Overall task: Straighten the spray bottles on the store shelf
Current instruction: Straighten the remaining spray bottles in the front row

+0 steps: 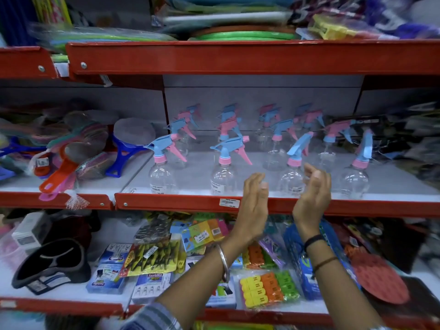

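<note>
Spray bottles (294, 172): clear, blue-and-pink triggers, stood in rows on white middle shelf (195, 172) with red front lip, grey back panel. Left hand (254, 201) and right hand (313, 194) flanked one front bottle, fingers loosely curled, gripping nothing. Packaged clips (269, 291) lay below.

A shop: red shelves (238, 58) of price-tagged packaged goods (152, 258).

Little print can be read. "TARANG" is printed on the red edge of a yellow-and-black clip packet (150, 258) on the lower shelf. A name beginning "Sur" is seen on a blue-and-white boxed pack (153, 281). Sticker print on the clear spray bottles (162, 172) is too blurred to read.
</note>
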`<state>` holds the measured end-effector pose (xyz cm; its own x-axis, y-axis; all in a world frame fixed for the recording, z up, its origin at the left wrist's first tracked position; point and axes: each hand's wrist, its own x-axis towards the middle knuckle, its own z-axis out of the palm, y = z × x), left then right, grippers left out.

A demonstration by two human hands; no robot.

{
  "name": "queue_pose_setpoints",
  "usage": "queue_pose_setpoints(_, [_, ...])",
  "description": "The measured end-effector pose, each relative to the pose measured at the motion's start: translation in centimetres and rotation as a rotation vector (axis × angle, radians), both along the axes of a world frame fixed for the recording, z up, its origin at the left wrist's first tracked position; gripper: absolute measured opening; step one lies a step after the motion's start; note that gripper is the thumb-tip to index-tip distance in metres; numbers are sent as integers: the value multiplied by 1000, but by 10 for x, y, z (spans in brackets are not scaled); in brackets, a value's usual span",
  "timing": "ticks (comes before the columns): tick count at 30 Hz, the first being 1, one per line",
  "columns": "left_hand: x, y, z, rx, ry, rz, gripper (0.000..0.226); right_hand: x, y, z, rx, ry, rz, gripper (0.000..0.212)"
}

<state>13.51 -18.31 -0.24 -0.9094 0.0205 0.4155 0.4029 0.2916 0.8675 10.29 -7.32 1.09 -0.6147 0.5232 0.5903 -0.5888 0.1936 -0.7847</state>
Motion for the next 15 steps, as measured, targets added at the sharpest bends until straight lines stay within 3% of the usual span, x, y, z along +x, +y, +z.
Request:
queue_pose_setpoints(3, [-8, 26, 10, -19, -123, -69, 53, -24, 24, 1, 38, -176, 88, 57])
queue_pose_setpoints(7, [-13, 48, 12, 11, -227, -53, 74, -37, 42, 1, 179, -479, 290, 78])
queue_pose_setpoints(11, [-16, 53, 14, 92, -253, -7, 75, -28, 45, -1, 173, -442, 287, 77])
queue_pose_setpoints(15, [-25, 52, 17, 132, -278, 30, 96, -20, 45, -4, 144, -413, 283, 80])
